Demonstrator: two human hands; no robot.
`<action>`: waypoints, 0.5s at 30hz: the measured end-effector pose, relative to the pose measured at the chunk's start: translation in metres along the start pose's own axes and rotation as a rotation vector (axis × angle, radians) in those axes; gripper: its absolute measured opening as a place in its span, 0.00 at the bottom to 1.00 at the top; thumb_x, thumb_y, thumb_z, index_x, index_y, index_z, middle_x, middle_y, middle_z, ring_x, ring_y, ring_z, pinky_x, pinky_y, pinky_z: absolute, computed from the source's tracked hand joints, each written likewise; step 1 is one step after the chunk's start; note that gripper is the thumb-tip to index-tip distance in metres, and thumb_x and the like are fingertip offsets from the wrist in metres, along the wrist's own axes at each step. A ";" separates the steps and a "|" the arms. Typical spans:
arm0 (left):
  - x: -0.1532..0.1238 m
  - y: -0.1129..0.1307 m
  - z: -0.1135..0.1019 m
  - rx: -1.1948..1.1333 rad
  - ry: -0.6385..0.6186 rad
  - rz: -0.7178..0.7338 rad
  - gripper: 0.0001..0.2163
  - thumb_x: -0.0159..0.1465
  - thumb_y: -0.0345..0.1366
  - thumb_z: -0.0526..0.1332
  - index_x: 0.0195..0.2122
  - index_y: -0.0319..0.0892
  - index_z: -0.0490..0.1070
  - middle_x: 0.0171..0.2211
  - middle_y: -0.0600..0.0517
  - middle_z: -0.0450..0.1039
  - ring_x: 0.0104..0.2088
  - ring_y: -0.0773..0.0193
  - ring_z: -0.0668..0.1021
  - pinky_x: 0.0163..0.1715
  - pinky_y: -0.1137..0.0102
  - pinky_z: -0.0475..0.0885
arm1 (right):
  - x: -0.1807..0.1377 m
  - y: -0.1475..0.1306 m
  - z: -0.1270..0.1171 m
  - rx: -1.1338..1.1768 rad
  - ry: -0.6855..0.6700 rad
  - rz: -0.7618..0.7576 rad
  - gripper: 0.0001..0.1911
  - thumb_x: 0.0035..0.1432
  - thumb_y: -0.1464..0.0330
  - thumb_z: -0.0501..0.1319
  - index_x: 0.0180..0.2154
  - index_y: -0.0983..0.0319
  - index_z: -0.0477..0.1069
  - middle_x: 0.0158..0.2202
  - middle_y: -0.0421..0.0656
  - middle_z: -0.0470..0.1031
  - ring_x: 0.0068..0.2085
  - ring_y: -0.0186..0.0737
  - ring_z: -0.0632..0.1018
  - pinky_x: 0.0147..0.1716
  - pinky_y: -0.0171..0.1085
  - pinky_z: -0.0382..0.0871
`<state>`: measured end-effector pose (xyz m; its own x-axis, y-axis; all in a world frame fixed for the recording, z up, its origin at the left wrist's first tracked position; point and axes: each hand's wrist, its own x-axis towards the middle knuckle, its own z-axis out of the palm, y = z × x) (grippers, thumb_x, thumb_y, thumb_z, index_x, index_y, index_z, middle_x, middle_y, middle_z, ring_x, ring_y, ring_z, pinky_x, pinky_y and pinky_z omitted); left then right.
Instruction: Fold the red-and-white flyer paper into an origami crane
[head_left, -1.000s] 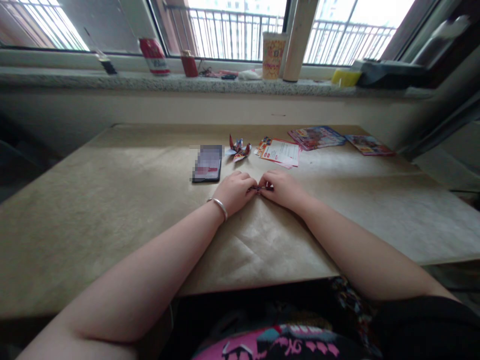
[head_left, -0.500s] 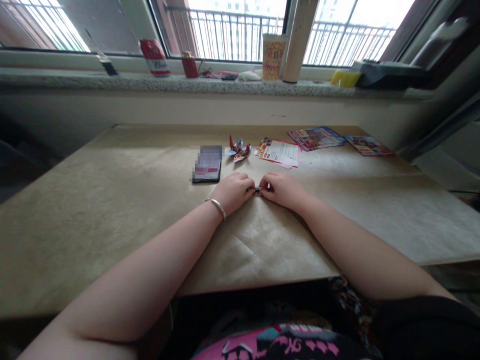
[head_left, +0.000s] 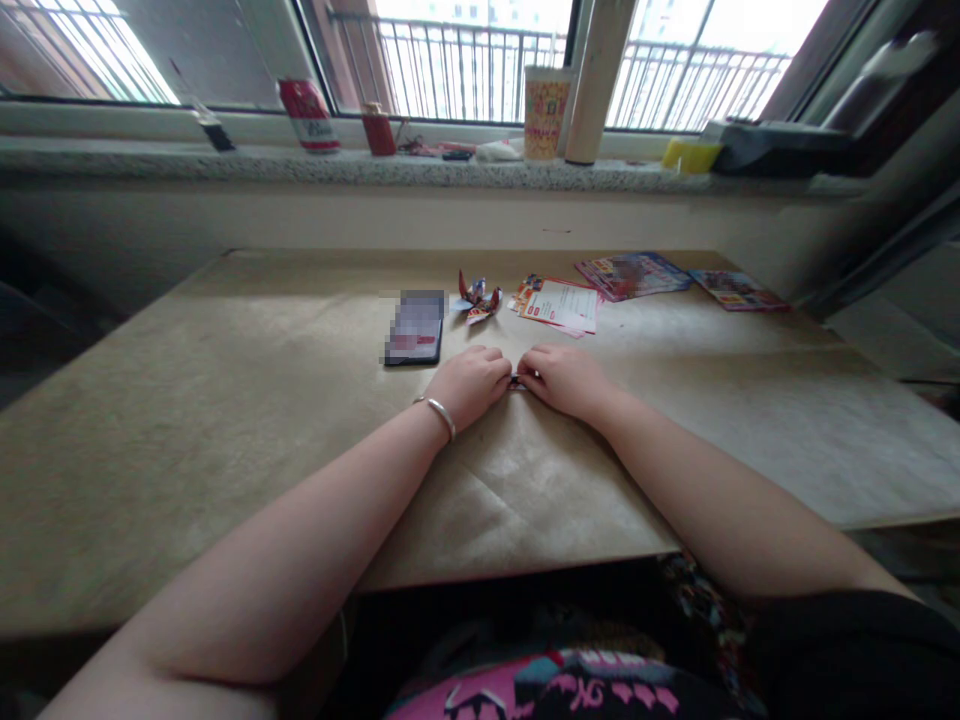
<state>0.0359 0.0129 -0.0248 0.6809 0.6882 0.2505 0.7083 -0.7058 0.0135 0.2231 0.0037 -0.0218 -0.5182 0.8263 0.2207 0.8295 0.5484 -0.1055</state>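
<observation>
My left hand (head_left: 474, 382) and my right hand (head_left: 561, 380) meet at the middle of the table, fingers bent inward. Between their fingertips is a small piece of printed paper (head_left: 516, 383), pinched from both sides close to the tabletop. Most of it is hidden by my fingers, so its exact shape does not show. A silver bangle (head_left: 441, 415) circles my left wrist. Just beyond my hands lies a folded paper piece with upright points (head_left: 478, 299), colourful and printed. To its left, a phone (head_left: 417, 328) rests flat with its screen lit.
Loose printed sheets (head_left: 562, 305) lie behind my right hand. Colourful printed booklets or packs (head_left: 634, 276) are farther back, with another colourful one (head_left: 739, 290) to the right. The brown-covered table (head_left: 225, 430) meets a wall below a stone windowsill (head_left: 450, 172) holding a can (head_left: 307, 115) and a patterned cup (head_left: 545, 112).
My fingers have closed in slightly over the small paper, and the gap between my right thumb and forefinger has narrowed. Other things on the table stay where they were.
</observation>
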 end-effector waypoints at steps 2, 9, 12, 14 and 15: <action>0.000 0.001 0.000 0.000 -0.002 -0.001 0.11 0.67 0.34 0.55 0.33 0.38 0.75 0.34 0.46 0.74 0.39 0.58 0.75 0.40 0.66 0.70 | 0.000 -0.001 0.000 0.003 -0.003 0.014 0.09 0.62 0.65 0.57 0.36 0.61 0.75 0.37 0.46 0.78 0.39 0.42 0.76 0.37 0.37 0.62; 0.000 0.001 0.000 -0.016 -0.008 -0.029 0.10 0.67 0.33 0.54 0.33 0.39 0.75 0.35 0.47 0.74 0.39 0.59 0.75 0.41 0.66 0.70 | -0.003 0.007 -0.006 0.036 -0.036 0.036 0.06 0.57 0.68 0.59 0.34 0.60 0.75 0.36 0.43 0.77 0.37 0.40 0.76 0.34 0.35 0.61; 0.000 0.000 -0.001 -0.022 -0.009 -0.031 0.10 0.67 0.33 0.55 0.34 0.38 0.75 0.35 0.47 0.75 0.39 0.58 0.76 0.42 0.66 0.71 | -0.003 0.006 -0.008 -0.012 -0.038 0.024 0.08 0.58 0.68 0.58 0.34 0.60 0.76 0.36 0.44 0.77 0.37 0.41 0.76 0.32 0.36 0.60; 0.000 0.000 -0.001 -0.025 -0.014 -0.033 0.10 0.67 0.33 0.55 0.34 0.38 0.75 0.35 0.47 0.75 0.39 0.58 0.76 0.42 0.65 0.71 | -0.003 0.005 -0.008 -0.046 -0.035 0.013 0.09 0.59 0.67 0.57 0.34 0.60 0.76 0.37 0.45 0.78 0.38 0.41 0.76 0.32 0.36 0.59; 0.000 -0.001 0.000 -0.027 -0.017 -0.033 0.10 0.67 0.33 0.55 0.34 0.38 0.75 0.35 0.46 0.75 0.40 0.58 0.76 0.42 0.65 0.71 | -0.003 0.004 -0.009 -0.054 -0.034 0.015 0.10 0.60 0.67 0.56 0.34 0.59 0.76 0.37 0.45 0.78 0.38 0.41 0.76 0.31 0.37 0.59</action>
<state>0.0353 0.0131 -0.0245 0.6607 0.7135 0.2334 0.7252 -0.6870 0.0473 0.2298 0.0023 -0.0143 -0.5116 0.8388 0.1865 0.8469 0.5289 -0.0555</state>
